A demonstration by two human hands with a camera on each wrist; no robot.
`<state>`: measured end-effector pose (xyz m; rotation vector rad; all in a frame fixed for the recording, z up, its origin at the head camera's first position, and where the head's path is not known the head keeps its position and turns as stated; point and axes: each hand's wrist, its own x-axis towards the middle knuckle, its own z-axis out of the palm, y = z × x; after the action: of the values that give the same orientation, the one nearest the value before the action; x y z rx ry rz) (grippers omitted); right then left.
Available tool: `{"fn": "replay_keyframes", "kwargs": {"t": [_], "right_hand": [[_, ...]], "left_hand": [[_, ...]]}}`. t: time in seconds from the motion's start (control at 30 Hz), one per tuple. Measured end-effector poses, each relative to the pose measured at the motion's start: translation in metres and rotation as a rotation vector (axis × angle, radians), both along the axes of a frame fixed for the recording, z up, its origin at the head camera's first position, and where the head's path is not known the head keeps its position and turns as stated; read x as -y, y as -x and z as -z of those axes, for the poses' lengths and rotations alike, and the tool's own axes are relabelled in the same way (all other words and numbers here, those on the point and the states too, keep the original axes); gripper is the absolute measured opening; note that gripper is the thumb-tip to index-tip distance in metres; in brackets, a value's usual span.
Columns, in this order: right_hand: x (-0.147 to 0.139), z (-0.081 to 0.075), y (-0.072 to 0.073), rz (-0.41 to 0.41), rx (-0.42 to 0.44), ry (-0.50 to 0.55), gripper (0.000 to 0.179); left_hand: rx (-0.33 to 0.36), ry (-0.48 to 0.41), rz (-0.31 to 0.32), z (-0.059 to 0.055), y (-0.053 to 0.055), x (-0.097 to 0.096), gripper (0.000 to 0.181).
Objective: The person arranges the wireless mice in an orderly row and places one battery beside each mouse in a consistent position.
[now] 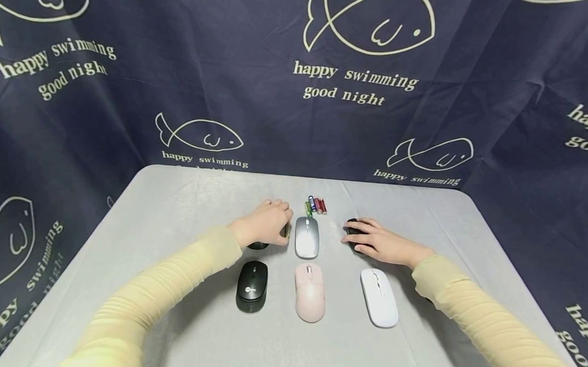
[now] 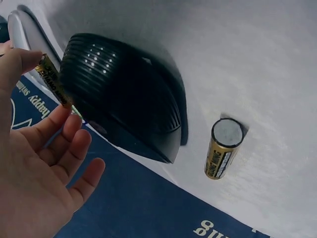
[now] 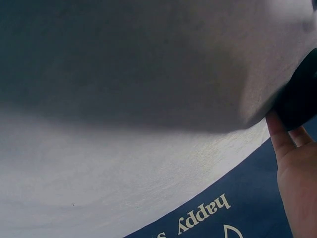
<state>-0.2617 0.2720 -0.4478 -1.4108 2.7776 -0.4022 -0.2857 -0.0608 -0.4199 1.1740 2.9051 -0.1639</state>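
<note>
My left hand (image 1: 266,221) pinches a gold battery (image 2: 53,82) between thumb and index finger, while its other fingers are loosely bent. Right beside that battery is a black mouse (image 2: 119,94) with a ridged end, mostly hidden under the hand in the head view. A second gold battery (image 2: 223,148) is on the table on the other side of this mouse. My right hand (image 1: 382,243) holds another black mouse (image 1: 353,230), fingers spread over it and along its sides. Only the edge of that dark mouse (image 3: 299,94) shows in the right wrist view.
A silver mouse (image 1: 307,238) lies between the hands, with several small coloured batteries (image 1: 317,205) behind it. Nearer the front are a black mouse (image 1: 252,285), a pink mouse (image 1: 310,292) and a white mouse (image 1: 380,298). A dark blue curtain (image 1: 278,95) hangs behind the grey-covered table (image 1: 208,333).
</note>
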Motion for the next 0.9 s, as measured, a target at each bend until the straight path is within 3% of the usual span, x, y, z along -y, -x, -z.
{"fn": "replay_keyframes", "kwargs": {"t": [0.9], "right_hand": [[-0.0011,0.0012,0.0007,-0.005,-0.014,0.007,0.031]], "left_hand": [[0.048,0.046,-0.004,0.005,-0.0051,-0.0022,0.058]]}}
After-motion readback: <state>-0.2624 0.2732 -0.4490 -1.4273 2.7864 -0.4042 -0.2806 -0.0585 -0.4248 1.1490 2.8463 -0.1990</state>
